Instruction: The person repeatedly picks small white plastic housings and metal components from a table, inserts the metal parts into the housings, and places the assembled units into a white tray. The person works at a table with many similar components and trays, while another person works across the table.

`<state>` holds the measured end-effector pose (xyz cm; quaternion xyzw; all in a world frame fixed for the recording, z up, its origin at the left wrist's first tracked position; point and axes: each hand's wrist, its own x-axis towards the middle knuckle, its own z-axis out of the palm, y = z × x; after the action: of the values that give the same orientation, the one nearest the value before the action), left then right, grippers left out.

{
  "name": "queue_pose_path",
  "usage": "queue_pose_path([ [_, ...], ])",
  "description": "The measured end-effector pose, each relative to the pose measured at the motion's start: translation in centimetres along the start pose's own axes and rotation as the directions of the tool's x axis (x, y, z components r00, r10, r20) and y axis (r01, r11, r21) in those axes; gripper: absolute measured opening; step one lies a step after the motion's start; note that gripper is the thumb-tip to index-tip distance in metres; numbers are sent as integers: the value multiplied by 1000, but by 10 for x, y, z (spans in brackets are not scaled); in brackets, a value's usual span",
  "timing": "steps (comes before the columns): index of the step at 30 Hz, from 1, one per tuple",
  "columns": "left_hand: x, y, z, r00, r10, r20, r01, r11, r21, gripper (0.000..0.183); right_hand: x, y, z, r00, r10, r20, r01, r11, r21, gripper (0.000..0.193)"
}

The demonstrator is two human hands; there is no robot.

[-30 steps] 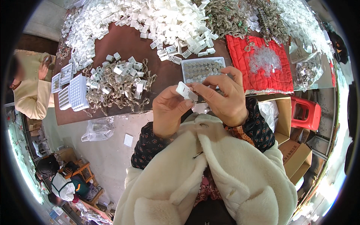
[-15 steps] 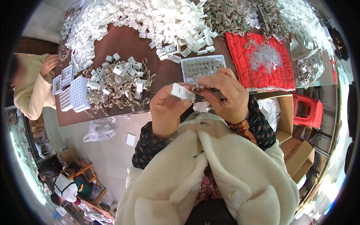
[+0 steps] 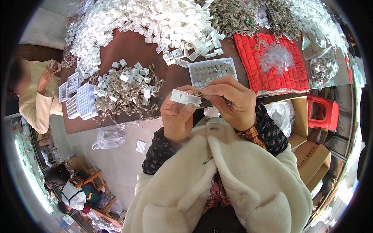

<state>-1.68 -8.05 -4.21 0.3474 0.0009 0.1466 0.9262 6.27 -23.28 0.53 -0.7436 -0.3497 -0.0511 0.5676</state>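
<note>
Small white plastic case (image 3: 179,96), slotted, slightly tilted, in left hand (image 3: 175,119)

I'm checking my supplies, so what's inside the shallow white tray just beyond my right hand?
The white tray holds many small, round, grayish pieces, lying close together. Your right hand covers part of its near side, so anything there can't be seen.

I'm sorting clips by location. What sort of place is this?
Probably a small assembly workshop: loose white pieces lie heaped on the table, a tray holds many small round discs, and the left hand holds one white case.
</note>
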Motion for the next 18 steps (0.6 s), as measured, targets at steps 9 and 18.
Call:
queue_pose_path([
  [9,-1,1,5,999,32,-29,-31,998,48,26,0,-15,-3,992,110,54,-115,988,101,18],
  [18,-2,4,2,990,139,30,-142,960,241,21,-1,-17,-6,975,178,135,-201,963,177,17],
])
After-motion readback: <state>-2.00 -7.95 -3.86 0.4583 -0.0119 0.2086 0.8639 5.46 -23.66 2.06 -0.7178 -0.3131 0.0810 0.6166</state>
